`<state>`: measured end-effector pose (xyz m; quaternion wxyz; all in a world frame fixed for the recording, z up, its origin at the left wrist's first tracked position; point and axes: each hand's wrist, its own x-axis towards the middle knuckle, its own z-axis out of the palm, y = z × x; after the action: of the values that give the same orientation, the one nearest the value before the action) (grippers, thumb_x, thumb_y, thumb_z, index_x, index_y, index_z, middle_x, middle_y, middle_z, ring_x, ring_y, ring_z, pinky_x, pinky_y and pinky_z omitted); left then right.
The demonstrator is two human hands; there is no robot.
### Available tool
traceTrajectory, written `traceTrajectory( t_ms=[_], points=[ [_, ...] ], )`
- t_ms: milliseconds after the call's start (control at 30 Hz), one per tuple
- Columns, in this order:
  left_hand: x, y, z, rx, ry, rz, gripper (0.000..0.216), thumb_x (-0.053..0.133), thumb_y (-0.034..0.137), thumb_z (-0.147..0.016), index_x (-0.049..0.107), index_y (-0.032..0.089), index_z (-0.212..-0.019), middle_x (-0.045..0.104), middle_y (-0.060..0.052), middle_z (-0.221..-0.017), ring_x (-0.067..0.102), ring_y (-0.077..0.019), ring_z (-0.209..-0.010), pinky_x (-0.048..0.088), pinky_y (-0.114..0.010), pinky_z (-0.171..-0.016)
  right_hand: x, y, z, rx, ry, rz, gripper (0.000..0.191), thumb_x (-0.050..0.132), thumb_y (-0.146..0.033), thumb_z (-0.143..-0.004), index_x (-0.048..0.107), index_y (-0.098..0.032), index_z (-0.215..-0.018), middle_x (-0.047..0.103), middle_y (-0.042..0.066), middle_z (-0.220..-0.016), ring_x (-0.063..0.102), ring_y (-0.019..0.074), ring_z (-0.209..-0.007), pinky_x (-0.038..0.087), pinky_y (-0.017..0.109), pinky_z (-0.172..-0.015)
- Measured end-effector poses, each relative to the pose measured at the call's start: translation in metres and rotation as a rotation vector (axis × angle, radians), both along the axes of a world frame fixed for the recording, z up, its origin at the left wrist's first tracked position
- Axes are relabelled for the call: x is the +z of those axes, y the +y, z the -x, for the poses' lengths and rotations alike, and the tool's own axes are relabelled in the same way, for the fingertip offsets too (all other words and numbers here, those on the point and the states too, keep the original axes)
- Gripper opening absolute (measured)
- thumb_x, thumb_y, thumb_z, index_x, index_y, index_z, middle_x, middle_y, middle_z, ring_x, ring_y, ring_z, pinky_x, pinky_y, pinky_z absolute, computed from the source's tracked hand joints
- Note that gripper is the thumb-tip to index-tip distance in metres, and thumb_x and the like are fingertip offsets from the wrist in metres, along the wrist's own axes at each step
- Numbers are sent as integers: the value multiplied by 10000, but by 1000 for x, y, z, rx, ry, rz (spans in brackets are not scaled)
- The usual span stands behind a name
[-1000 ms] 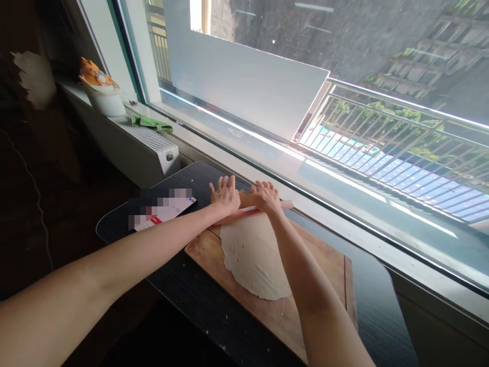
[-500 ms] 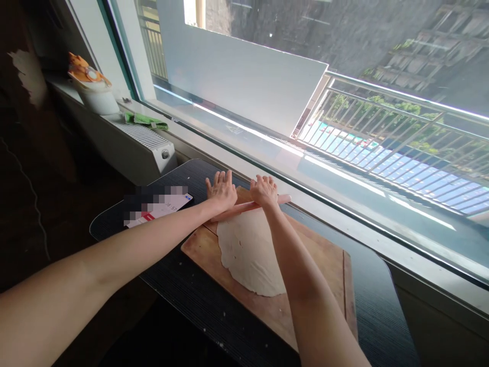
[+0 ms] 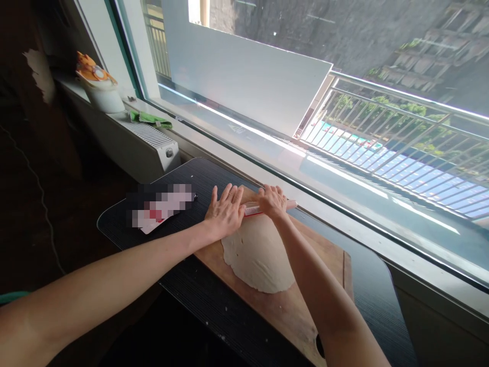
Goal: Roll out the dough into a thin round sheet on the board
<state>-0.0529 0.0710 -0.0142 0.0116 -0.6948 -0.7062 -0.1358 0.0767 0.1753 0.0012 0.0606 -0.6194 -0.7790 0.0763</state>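
A thin, wide sheet of pale dough (image 3: pixel 260 257) lies on a wooden board (image 3: pixel 324 250). Across the dough's far edge runs a slim pinkish rolling pin (image 3: pixel 252 210) with a white label strip. My left hand (image 3: pixel 226 210) rests flat over the pin's left part, fingers stretched forward and spread, and hides that end. On the right part of the pin lies the palm of my right hand (image 3: pixel 272 200), its fingers reaching out past the pin. The pin's right tip sticks out beyond this hand. My right forearm covers part of the dough's right side.
The board lies on a dark table (image 3: pixel 378 300) against a window sill (image 3: pixel 336 224). A phone (image 3: pixel 162 214), partly blurred out, lies left of the board. Beyond the table are a radiator (image 3: pixel 168 155), a green cloth (image 3: pixel 151 120) and a white bucket (image 3: pixel 105 97).
Both hands and the rolling pin have come slightly nearer to me, my left hand more so. The pin has turned, and its label now shows between the hands. The view has shifted a little.
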Motion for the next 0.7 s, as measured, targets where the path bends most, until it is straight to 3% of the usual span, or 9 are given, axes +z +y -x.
traceTrajectory(
  t_ms=[100,233,500,567,700],
  points=[
    [-2,-9,-3,-10,-21,58,565,281,345,-1006,374,128,-1519,384,-136,-1589,266,-303,-1504,171,-622,-1207,-2,-12,-19,149,-47,-42,440,275,-339,-1039,564,-246,-1357,485,50,-1516,298,257,-1472,324,445,-1148],
    [-4,-14,-7,-37,-42,51,559,278,362,-1006,392,157,-1515,383,-116,-1593,292,-296,-1495,209,-610,-1203,-8,-25,-41,266,-138,-112,434,277,-338,-1045,621,-233,-1288,455,72,-1537,289,263,-1480,334,447,-1141],
    [7,40,20,172,-62,120,595,208,378,-1021,346,105,-1530,324,-115,-1620,229,-273,-1520,185,-604,-1215,0,18,4,183,-22,-83,438,266,-412,-1049,609,-274,-1283,542,26,-1449,335,245,-1441,357,407,-1127],
    [7,34,17,136,-39,88,589,214,364,-1020,338,101,-1533,326,-114,-1620,227,-269,-1520,177,-602,-1217,-1,15,1,174,-19,-88,440,266,-414,-1049,606,-269,-1289,559,32,-1430,346,249,-1431,351,410,-1128],
    [-3,-4,-3,-31,-4,52,572,253,367,-1014,348,150,-1535,347,-107,-1612,281,-275,-1500,213,-596,-1207,-12,-19,-38,258,-84,-145,458,260,-387,-1050,607,-244,-1311,539,61,-1455,327,273,-1444,316,448,-1145]
  ],
)
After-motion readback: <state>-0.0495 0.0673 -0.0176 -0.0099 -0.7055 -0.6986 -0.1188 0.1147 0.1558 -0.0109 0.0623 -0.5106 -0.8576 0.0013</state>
